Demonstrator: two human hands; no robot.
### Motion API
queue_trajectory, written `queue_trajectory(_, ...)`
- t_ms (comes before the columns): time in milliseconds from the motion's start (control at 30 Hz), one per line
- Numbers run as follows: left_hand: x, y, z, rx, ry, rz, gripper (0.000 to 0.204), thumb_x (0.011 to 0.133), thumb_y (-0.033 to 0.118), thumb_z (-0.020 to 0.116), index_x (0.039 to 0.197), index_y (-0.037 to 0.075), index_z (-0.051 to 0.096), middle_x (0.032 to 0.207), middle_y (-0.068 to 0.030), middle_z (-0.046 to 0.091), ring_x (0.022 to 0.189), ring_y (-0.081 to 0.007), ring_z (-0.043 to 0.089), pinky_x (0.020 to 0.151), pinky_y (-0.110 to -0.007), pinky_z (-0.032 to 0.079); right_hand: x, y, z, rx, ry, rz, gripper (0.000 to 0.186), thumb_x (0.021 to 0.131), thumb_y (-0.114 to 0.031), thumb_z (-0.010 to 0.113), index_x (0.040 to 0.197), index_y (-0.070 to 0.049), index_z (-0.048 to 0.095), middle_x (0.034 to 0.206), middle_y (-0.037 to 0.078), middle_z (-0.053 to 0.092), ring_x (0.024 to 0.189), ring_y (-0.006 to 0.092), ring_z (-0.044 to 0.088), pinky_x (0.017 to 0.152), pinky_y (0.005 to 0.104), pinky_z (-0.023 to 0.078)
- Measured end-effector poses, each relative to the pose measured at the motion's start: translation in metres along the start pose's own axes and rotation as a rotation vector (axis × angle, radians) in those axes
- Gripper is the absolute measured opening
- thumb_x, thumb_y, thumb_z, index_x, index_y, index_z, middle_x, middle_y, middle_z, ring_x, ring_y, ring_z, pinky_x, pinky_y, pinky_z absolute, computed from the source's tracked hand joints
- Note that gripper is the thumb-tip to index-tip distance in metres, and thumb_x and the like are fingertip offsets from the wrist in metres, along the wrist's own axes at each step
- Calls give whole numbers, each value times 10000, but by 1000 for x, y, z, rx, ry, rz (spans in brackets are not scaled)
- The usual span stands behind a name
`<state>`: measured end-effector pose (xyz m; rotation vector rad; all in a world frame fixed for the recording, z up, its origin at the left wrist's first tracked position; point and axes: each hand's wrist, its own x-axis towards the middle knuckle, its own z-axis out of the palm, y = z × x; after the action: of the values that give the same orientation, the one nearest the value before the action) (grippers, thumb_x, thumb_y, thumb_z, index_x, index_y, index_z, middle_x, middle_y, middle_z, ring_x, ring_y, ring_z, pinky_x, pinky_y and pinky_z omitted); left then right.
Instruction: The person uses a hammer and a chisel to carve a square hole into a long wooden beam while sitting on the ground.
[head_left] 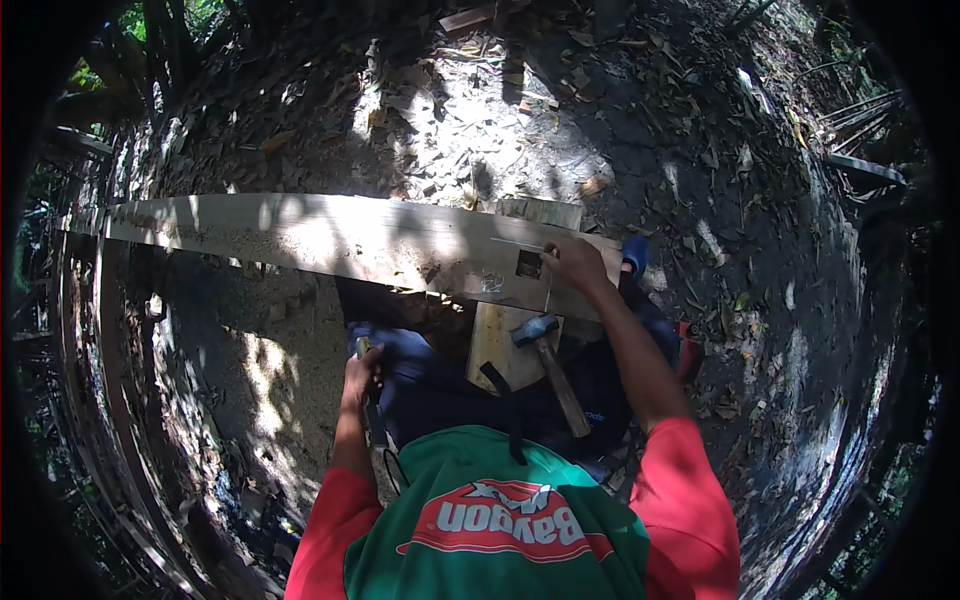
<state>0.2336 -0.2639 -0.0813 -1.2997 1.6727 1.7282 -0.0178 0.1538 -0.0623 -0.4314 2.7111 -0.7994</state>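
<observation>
A long pale plank [340,235] lies across in front of me, with a square hole [529,263] cut through it near its right end. At that hole's right edge, my right hand [578,265] is closed, fingertips bunched against the wood; what they pinch, if anything, is too small to make out. Beside my left thigh, my left hand [363,378] is closed around a short yellowish object [362,347], of which only the top shows. A hammer [564,390] with a grey head and wooden handle rests between my legs, its head over a pale wood block [492,340].
Another short board [540,212] sits just beyond the plank. Dry leaves and wood chips litter the ground [690,200]. Long timbers [120,400] run along the left side. A dark strap [510,410] hangs over my lap. Something red [688,352] lies beside my right leg.
</observation>
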Motion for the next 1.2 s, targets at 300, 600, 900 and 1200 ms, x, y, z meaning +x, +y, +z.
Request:
queue_trajectory(300,-6,-3,1,48,43,29,333,840,387,732,802,144,507,572,32,452,430,-95,436,404,-279,362,9,-7,1,846,86,255,259,911,-267,633,1026,-46,706,798,115,706,751,175,698,613,312,540)
queue_trajectory(600,-5,6,8,34,-1,19,341,828,382,746,824,142,504,589,33,466,433,-89,433,404,-272,360,-4,-23,-20,-77,-30,-1,307,850,-269,636,977,-2,720,852,174,714,764,310,700,680,440,555)
queue_trajectory(900,-4,-2,-2,18,28,19,340,833,382,743,812,141,504,582,30,463,425,-95,435,405,-276,365,15,-33,40,-335,-238,65,283,834,-294,635,846,-31,741,849,200,709,822,366,697,728,477,552)
queue_trajectory(1200,-5,1,1,16,29,31,334,841,384,730,826,146,496,581,36,443,421,-90,425,395,-276,352,12,-18,21,345,38,229,332,861,-340,616,887,-25,719,768,173,688,717,318,681,669,426,533)
